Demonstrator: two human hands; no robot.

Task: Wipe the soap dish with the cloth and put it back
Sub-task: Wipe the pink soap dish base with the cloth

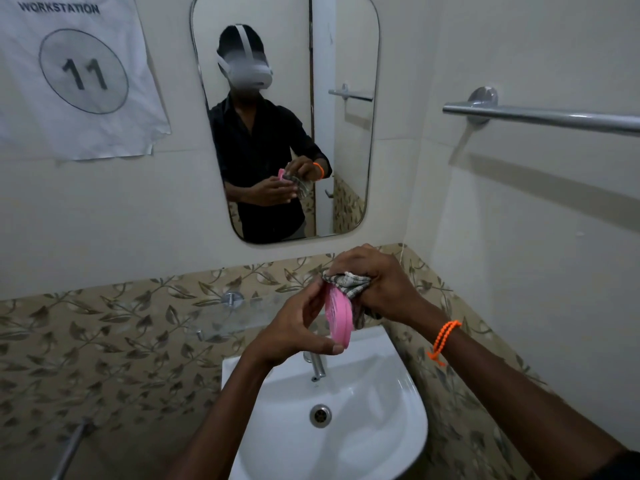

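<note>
A pink slotted soap dish [338, 315] is held on edge above the basin, pinched between the fingers and thumb of my left hand [294, 327]. My right hand [374, 282] grips a bunched grey checked cloth [346, 284] and presses it against the dish's upper right side. Part of the cloth hangs down behind the dish. An orange bead band circles my right wrist.
A white wash basin [398, 427] with a steel tap [317, 367] and drain lies below my hands. A glass shelf [239, 317] on metal pegs runs along the leaf-patterned tiles at left. A mirror [349, 46] hangs above; a towel rail [540, 116] juts at right.
</note>
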